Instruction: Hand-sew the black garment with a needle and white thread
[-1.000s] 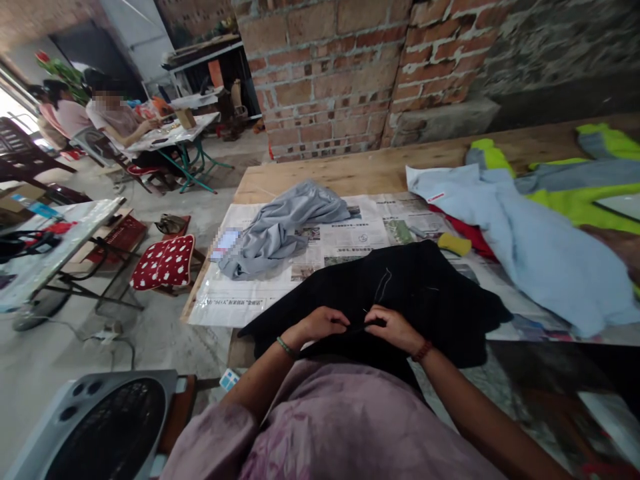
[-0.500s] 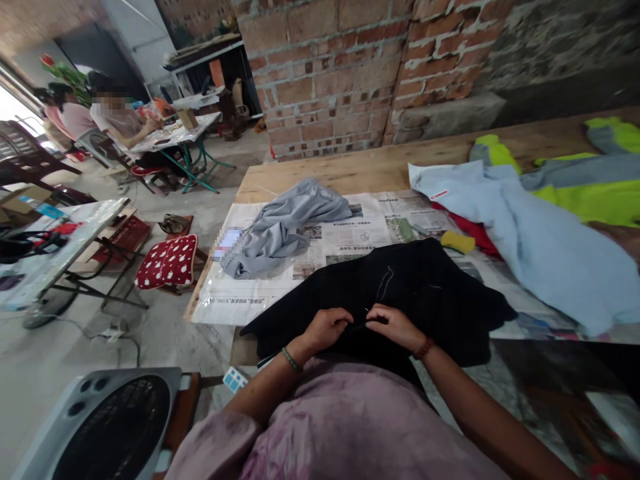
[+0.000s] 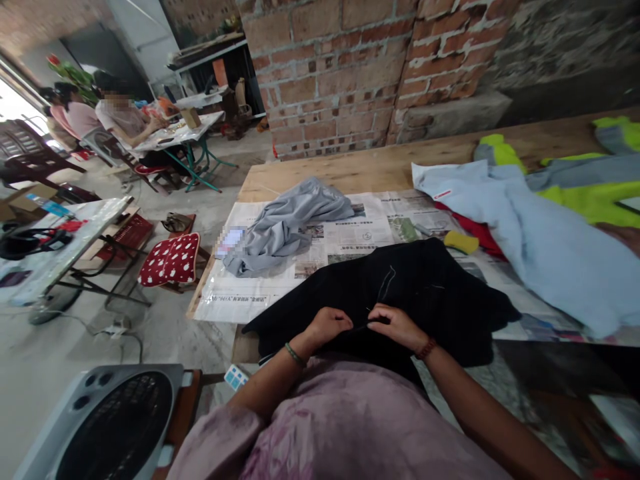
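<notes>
A black garment [image 3: 415, 280] lies over the table's front edge and my lap, with a loose white thread [image 3: 387, 283] on top. My left hand [image 3: 329, 325] is closed, its thumb and fingers pinching a fold of the black cloth. Just to the right, my right hand [image 3: 397, 327] grips the same fold between thumb and forefinger. A tiny bright sliver shows at its fingertips, perhaps a needle, too small to be sure. The cloth is drawn between both hands.
Newspaper [image 3: 240, 300] covers the wooden table [image 3: 300, 172]. On it lie a grey garment [image 3: 295, 223], a phone [image 3: 231, 241], a yellow sponge [image 3: 461, 243] and a light blue garment [image 3: 540, 233]. A fan [image 3: 120, 427] and red cushioned stool [image 3: 170, 260] stand left. People sit farther back.
The view has shifted slightly. Both hands stay on the black cloth in nearly the same place, with no clear change of grip.
</notes>
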Demonstrator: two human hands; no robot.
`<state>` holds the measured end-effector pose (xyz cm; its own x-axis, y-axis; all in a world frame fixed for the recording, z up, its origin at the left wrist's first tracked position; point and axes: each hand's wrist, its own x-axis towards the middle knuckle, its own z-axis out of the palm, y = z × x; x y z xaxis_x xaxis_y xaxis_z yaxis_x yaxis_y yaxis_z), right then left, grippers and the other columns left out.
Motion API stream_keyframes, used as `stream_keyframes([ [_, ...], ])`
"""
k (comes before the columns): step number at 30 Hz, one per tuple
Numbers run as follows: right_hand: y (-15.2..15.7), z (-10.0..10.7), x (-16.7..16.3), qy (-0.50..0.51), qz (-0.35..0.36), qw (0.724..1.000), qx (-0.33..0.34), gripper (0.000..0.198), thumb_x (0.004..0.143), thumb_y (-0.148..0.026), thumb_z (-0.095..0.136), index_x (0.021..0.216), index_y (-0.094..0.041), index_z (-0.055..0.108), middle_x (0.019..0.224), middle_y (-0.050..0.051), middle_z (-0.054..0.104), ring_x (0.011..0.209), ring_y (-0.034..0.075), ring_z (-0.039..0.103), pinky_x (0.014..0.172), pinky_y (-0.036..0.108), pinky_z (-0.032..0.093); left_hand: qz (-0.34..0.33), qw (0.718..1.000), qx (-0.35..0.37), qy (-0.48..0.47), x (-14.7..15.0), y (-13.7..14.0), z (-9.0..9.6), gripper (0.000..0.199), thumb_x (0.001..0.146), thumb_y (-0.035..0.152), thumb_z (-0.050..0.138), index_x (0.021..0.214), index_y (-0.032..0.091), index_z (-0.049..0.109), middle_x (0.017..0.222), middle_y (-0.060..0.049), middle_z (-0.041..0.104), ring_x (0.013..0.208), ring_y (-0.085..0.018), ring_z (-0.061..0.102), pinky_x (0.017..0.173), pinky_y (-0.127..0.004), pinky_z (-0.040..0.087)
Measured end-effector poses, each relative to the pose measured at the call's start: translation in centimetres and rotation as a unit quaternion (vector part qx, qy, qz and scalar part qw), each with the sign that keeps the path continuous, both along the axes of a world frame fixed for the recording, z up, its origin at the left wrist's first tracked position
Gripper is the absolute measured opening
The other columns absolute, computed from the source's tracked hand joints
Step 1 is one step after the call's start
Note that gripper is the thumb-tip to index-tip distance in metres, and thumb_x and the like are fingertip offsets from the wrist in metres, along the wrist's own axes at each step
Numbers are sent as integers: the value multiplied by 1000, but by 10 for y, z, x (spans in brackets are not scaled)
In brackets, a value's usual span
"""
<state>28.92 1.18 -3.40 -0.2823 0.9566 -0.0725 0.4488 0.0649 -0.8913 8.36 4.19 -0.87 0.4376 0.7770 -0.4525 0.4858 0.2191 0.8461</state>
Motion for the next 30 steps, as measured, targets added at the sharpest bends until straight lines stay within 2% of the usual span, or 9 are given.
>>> stream_keyframes([
  [2, 0, 0, 0, 0, 3, 1000, -1, 18, 71, -32, 56, 74, -16, 61, 75, 2, 54, 71, 14, 52, 69, 27, 40, 9, 1000, -26, 2, 0, 1, -4, 18, 67, 22, 56, 74, 11, 69, 53, 4, 53, 50, -7, 44, 52, -19, 35],
  [4, -1, 1, 0, 0, 2, 1000, -2, 17, 71, -32, 56, 74, -16, 61, 76, 2, 54, 72, 14, 53, 70, 27, 40, -5, 1000, -11, -3, -1, 0, -6, 18, 69, 23, 55, 75, 11, 68, 54, 4, 53, 51, -7, 43, 53, -19, 35],
  [11, 0, 2, 0, 3, -4, 1000, -3, 17, 71, -32, 56, 72, -16, 61, 74, 2, 54, 71, 14, 52, 68, 27, 40, -63, 975, 212, 35, -2, -11, -2, 18, 79, 20, 48, 80, 15, 65, 73, 0, 62, 67, -11, 53, 66, -20, 41],
  [16, -1, 2, 0, 4, -1, 1000, 4, 15, 70, -31, 57, 71, -16, 60, 74, 2, 54, 70, 14, 52, 68, 26, 41, -94, 950, 296, 36, -5, -18, -3, 18, 76, 12, 49, 83, 15, 65, 83, -4, 66, 78, -13, 58, 75, -21, 44],
  [19, -1, 4, 0, 3, 0, 1000, 8, 15, 69, -31, 57, 71, -17, 60, 73, 2, 54, 70, 14, 52, 68, 26, 41, -90, 948, 306, 18, -7, -20, -5, 16, 75, 10, 51, 82, 15, 65, 82, -4, 66, 77, -12, 58, 74, -20, 44],
  [24, -3, 6, -2, 2, -1, 1000, 12, 15, 69, -31, 58, 72, -17, 60, 74, 2, 54, 70, 13, 53, 69, 26, 41, -59, 962, 266, -1, -8, -22, -6, 9, 75, 19, 59, 79, 16, 66, 77, -2, 64, 74, -12, 58, 71, -20, 44],
  [26, -4, 7, -2, 2, 1, 1000, 15, 16, 69, -32, 58, 72, -17, 61, 74, 2, 54, 70, 14, 53, 69, 27, 41, -42, 968, 246, 1, -7, -24, -6, 18, 73, 22, 62, 90, 17, 65, 80, -1, 64, 74, -12, 58, 69, -20, 45],
  [28, -5, 8, -3, 3, 4, 1000, 16, 16, 70, -32, 58, 73, -17, 61, 75, 2, 55, 71, 14, 53, 70, 27, 42, -32, 973, 228, 14, -7, -25, -6, 38, 70, 23, 65, 107, 19, 60, 85, -1, 64, 72, -11, 57, 67, -21, 46],
  [30, -6, 9, -3, 1, 6, 1000, 19, 16, 70, -32, 58, 73, -17, 61, 75, 2, 55, 72, 14, 54, 71, 28, 42, -42, 972, 231, 15, -7, -26, -6, 43, 69, 23, 66, 111, 20, 58, 88, -2, 65, 72, -12, 57, 69, -22, 46],
])
